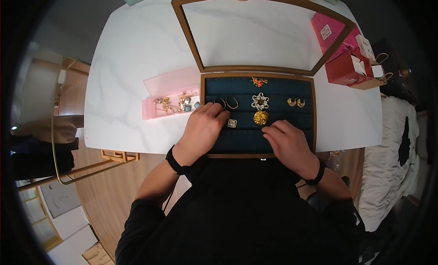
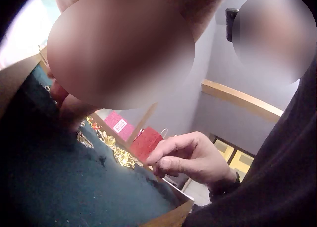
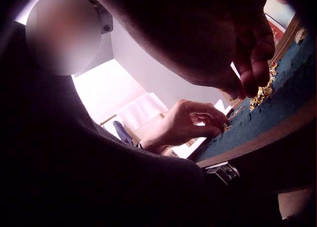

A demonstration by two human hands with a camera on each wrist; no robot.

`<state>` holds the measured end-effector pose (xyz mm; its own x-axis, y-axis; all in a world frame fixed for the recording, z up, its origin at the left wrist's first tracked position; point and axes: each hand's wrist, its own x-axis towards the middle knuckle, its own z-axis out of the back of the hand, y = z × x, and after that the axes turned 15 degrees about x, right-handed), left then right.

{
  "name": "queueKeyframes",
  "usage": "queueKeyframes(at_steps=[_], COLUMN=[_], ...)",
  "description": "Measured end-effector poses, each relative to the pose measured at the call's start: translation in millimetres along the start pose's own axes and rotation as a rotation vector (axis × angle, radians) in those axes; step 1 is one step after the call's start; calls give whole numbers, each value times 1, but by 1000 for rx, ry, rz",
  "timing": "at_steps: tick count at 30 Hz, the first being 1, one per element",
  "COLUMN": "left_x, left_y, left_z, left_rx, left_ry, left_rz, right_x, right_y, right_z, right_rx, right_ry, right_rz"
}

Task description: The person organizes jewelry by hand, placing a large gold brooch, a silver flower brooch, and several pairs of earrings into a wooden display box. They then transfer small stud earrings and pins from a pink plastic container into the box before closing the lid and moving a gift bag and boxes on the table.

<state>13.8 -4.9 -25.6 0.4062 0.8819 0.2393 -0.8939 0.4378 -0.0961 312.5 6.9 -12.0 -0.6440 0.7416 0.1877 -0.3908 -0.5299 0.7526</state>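
Note:
In the head view, my left hand (image 1: 203, 129) is over the left part of a jewelry case lined in dark teal (image 1: 287, 145). Its bent fingertips are by a pair of hoop earrings (image 1: 232, 103) and a square earring (image 1: 232, 123); whether they pinch anything is hidden. My right hand (image 1: 290, 143), loosely bent and holding nothing visible, hovers just below a gold flower brooch (image 1: 261, 118). Above that brooch lie a silvery flower brooch (image 1: 260, 101) and a red-orange one (image 1: 259, 82). Two gold earrings (image 1: 292, 102) sit at the right.
An open pink box (image 1: 148, 109) with several jewelry pieces stands left of the case on the white table (image 1: 132, 46). The case's framed clear lid (image 1: 188, 34) is raised at the back. A red box (image 1: 340, 68), a pink packet (image 1: 335, 31) and a paper bag (image 1: 365, 85) are at the right.

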Motion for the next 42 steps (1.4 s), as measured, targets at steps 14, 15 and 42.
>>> queueKeyframes(at_steps=[14,15,42], left_x=[14,14,20], left_y=[8,8,13], left_z=[0,-1,0], left_rx=[18,-5,-66], left_ry=[45,47,136], left_rz=[-90,-74,-29], right_x=[-6,-6,-3], right_y=[-2,-1,4], right_z=[-4,-4,-6], right_rx=[19,15,23], right_ry=[-8,-1,18], right_rz=[-24,-22,-14])
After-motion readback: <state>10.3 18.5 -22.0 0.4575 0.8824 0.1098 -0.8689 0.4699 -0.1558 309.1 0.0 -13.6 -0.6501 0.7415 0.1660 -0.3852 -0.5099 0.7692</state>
